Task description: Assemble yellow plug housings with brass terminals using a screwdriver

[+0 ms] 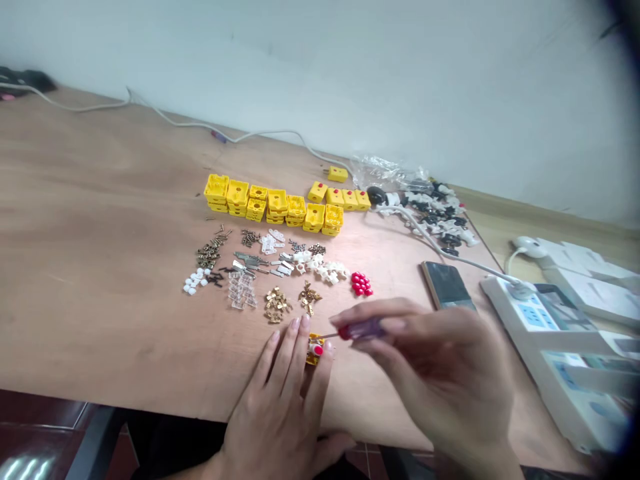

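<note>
Left hand (pixel 277 407) gripping yellow connector housing (pixel 314 349); right hand (pixel 440 373) pinching screwdriver (pixel 363 329) beside it.

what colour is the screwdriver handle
The screwdriver handle is see-through purple with a red end, held in the right hand; the head view shows it best.

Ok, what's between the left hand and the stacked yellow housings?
The head view shows sorted small parts between the left hand and the stacked yellow housings: brass clips, steel strips and white plastic pieces.
</note>
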Action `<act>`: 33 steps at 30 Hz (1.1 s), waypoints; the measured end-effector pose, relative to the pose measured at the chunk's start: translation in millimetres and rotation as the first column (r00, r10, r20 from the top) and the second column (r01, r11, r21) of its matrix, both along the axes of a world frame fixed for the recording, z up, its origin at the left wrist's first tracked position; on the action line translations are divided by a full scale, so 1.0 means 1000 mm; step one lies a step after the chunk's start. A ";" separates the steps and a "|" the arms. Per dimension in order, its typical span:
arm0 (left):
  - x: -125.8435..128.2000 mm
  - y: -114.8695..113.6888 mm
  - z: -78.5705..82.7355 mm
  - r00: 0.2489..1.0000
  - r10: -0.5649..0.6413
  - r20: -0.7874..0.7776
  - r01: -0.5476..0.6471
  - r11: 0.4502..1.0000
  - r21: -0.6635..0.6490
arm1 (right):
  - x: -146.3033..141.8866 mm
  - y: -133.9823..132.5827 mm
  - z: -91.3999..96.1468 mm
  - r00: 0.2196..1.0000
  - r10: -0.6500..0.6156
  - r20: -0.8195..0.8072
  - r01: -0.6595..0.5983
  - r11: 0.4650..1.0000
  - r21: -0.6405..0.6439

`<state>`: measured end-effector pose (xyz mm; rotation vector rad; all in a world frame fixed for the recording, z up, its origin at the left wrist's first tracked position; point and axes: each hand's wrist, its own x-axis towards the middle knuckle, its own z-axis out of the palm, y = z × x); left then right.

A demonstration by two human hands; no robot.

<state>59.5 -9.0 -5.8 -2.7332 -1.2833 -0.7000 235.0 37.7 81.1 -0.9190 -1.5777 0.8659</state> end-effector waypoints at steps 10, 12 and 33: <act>-0.002 0.004 0.007 0.998 -0.008 -0.066 0.010 1.000 0.019 | 0.038 0.098 -0.025 0.937 -0.316 -0.149 0.318 0.948 -0.013; -0.003 0.004 0.006 0.998 -0.013 -0.069 0.016 0.999 0.029 | 0.039 0.103 -0.035 0.928 -0.339 -0.151 0.335 0.941 -0.055; -0.005 0.003 0.006 0.995 -0.029 -0.093 0.026 0.999 -0.030 | 0.037 0.088 -0.032 0.912 -0.344 -0.223 0.329 0.939 -0.103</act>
